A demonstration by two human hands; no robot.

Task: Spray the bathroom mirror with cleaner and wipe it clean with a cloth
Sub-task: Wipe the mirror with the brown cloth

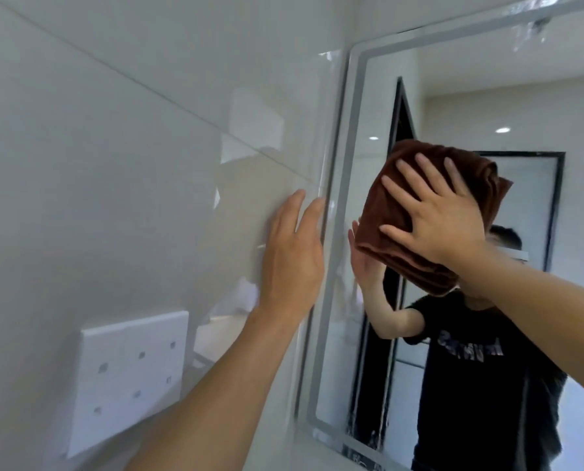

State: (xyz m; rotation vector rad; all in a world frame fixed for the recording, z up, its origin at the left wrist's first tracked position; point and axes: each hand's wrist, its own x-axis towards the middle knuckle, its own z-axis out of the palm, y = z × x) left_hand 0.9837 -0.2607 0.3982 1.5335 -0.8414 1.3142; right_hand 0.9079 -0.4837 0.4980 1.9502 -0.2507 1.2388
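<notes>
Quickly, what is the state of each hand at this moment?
Left hand: open, fingers straight, flat on the glossy white wall tile.
Right hand: open, fingers spread, pressing the folded brown cloth against the mirror.

Glossy white tiled wall [114,164] with mounted mirror [368,317] (frosted border) and socket plate [127,379].

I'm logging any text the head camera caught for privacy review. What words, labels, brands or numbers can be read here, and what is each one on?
No text here reads clearly.
Black T-shirt reflected in the mirror: a pale chest print, mirrored and blurred, unreadable.
White wall socket plate: only slots show, no lettering.
Brown cloth under the right hand: no label visible.
Left hand lies on plain wall tile: no markings.
</notes>
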